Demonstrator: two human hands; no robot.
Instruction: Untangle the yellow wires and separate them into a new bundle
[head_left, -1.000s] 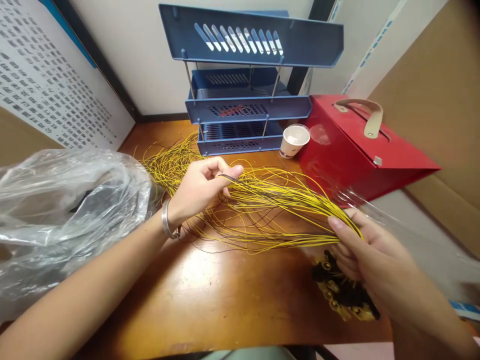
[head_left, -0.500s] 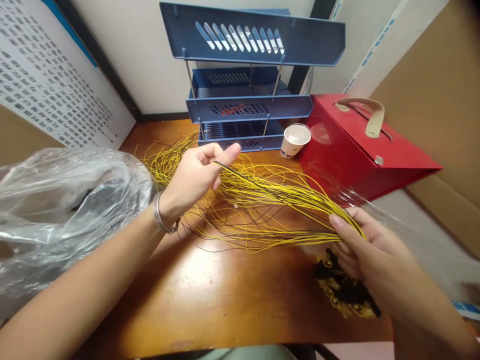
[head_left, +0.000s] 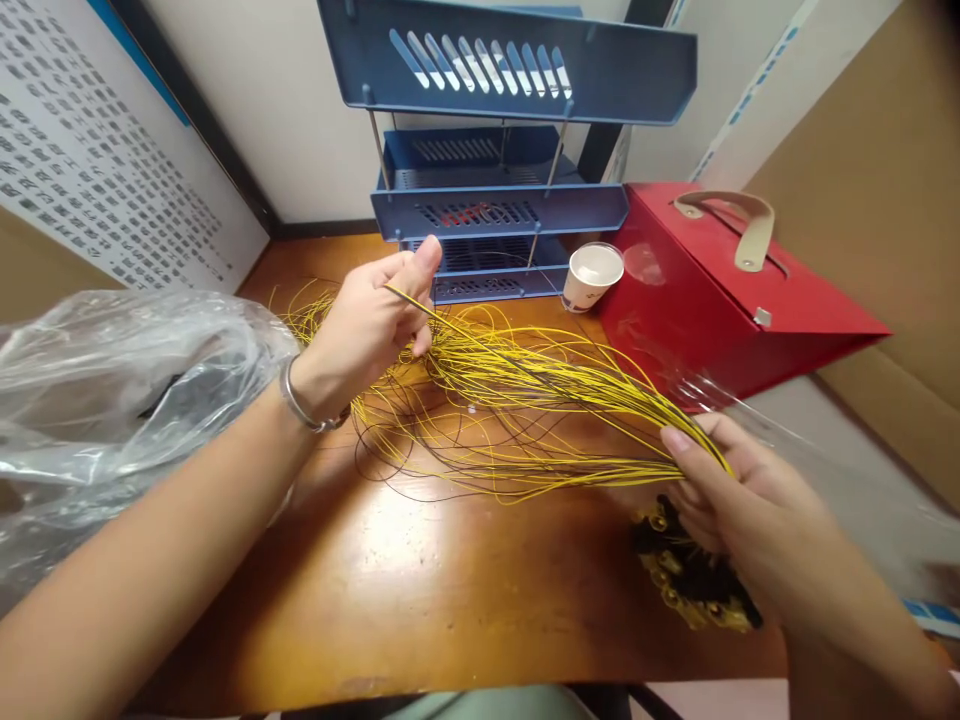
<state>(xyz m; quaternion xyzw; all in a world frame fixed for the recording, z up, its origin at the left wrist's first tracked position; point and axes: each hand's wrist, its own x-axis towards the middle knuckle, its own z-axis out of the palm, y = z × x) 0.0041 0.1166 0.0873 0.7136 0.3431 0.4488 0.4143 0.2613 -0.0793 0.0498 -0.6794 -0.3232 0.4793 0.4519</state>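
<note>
A long bundle of thin yellow and black wires stretches across the desk. My right hand is closed round its right end, thumb on top. Over the bundle's left part, my left hand pinches a few strands, drawn taut above the rest toward my right hand. Loose wires splay out beneath and behind my left wrist. Just below my right hand hangs or lies a cluster of dark pieces with brass-coloured ends; I cannot tell whether the wires join it.
A blue tiered file tray stands at the back. Beside it are a paper cup and a red box with a beige handle. Clear plastic bagging lies at the left. The wooden desk ends near my lap.
My left hand has moved left and slightly up, drawing the pinched strands along with it. My right hand keeps its hold in nearly the same place.
</note>
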